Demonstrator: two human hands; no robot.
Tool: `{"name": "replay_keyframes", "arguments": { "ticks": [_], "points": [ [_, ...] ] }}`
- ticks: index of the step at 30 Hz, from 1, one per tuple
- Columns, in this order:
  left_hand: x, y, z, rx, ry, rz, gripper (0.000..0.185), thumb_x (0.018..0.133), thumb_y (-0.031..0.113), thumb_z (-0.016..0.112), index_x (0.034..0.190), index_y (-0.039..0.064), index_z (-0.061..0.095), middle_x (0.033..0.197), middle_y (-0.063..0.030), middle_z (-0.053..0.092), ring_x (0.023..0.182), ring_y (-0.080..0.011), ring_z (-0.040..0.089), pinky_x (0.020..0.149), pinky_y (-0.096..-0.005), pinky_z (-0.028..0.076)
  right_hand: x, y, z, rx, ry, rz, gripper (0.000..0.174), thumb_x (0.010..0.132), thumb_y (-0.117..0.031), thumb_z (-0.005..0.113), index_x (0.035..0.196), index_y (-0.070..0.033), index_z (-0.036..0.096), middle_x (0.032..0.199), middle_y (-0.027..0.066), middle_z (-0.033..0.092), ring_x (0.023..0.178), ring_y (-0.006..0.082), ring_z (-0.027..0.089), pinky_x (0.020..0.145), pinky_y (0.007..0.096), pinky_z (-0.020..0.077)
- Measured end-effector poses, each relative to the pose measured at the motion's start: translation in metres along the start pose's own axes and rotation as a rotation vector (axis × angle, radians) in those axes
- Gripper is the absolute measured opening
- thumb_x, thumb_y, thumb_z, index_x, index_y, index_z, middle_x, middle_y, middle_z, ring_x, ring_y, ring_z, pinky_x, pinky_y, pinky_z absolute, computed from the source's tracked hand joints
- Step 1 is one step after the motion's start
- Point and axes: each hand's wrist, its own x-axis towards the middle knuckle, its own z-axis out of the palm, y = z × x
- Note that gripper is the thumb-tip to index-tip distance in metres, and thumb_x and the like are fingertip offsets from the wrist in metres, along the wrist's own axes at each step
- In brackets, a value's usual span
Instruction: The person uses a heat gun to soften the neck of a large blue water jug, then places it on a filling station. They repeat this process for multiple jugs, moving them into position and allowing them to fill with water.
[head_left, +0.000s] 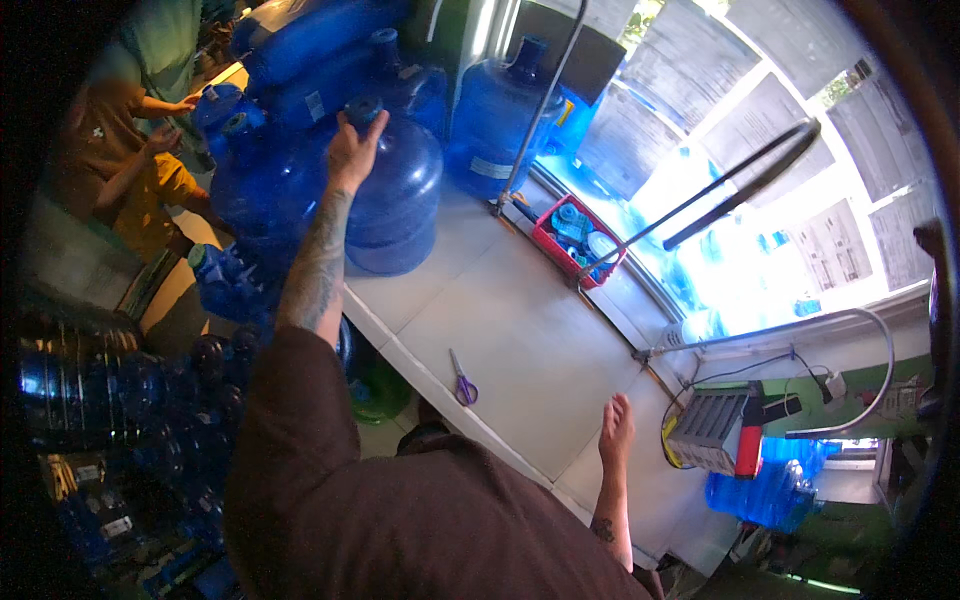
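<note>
My left hand (354, 154) is at the capped neck of a large blue water jug (394, 202), thumb and fingers spread around the neck. This jug stands upright on the tiled counter (517, 315). Over the right part of the counter is my right hand (616, 427), holding nothing, its fingers partly bent. Between my hands, near the counter's front edge, lies a pair of scissors with purple handles (465, 388).
More blue jugs (495, 112) stand behind and left. A red plastic basket (559, 251) of small items sits by the window, beside metal rods. A grey and red box-shaped device (716, 431) with cables is at right. Another person (112, 150) is at far left.
</note>
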Motion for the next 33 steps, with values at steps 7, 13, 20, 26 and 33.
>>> {"name": "replay_keyframes", "arguments": {
  "ticks": [7,13,20,26,33],
  "points": [
    [-0.107,0.085,0.008,-0.546,-1.132,0.427,0.089,0.094,0.057,0.069,0.159,0.006,0.033,0.16,-0.0196,0.039,0.147,-0.0347,0.041,0.122,-0.0492,0.031,0.076,-0.231,0.12,0.07,-0.289,-0.566,0.089,0.081,-0.025,0.088,0.155,-0.009,0.04,0.159,0.0175,0.042,0.147,0.0362,0.042,0.12,0.0475,0.0348],
    [0.051,0.037,-0.002,-0.138,0.225,0.461,0.091,0.092,0.051,0.074,0.152,-0.005,0.037,0.154,-0.0286,0.041,0.144,-0.0444,0.039,0.121,-0.0517,0.03,0.056,-0.217,0.07,-0.125,-0.053,-0.331,0.062,0.081,-0.022,0.088,0.136,-0.008,0.061,0.127,0.011,0.07,0.119,0.0245,0.065,0.106,0.0417,0.0482],
    [0.139,-0.091,-0.094,0.564,0.39,0.095,0.121,0.077,0.073,0.077,0.157,-0.003,0.028,0.161,-0.0294,0.032,0.149,-0.0476,0.03,0.119,-0.0648,0.026,0.01,-0.119,-0.059,-0.142,0.478,-0.021,0.056,0.093,-0.034,0.08,0.133,-0.001,0.058,0.125,0.0123,0.065,0.112,0.0253,0.062,0.102,0.0402,0.048],
    [0.141,-0.182,-0.146,0.024,0.192,-0.188,0.106,0.08,0.066,0.079,0.152,-0.002,0.041,0.153,-0.025,0.046,0.14,-0.0398,0.046,0.116,-0.0534,0.036,0.007,-0.062,-0.109,-0.202,0.797,-0.024,0.057,0.093,-0.038,0.08,0.128,0.003,0.059,0.12,0.0152,0.069,0.104,0.0256,0.066,0.096,0.0399,0.0513],
    [0.085,-0.162,-0.116,0.599,0.156,0.059,0.073,0.095,0.065,0.061,0.127,-0.001,0.063,0.125,-0.0256,0.068,0.115,-0.045,0.064,0.096,-0.0504,0.05,0.01,-0.059,-0.123,-0.214,0.77,-0.119,0.06,0.09,-0.042,0.082,0.128,-0.001,0.06,0.116,0.0156,0.067,0.104,0.0285,0.063,0.096,0.041,0.0494]
  ]
}}
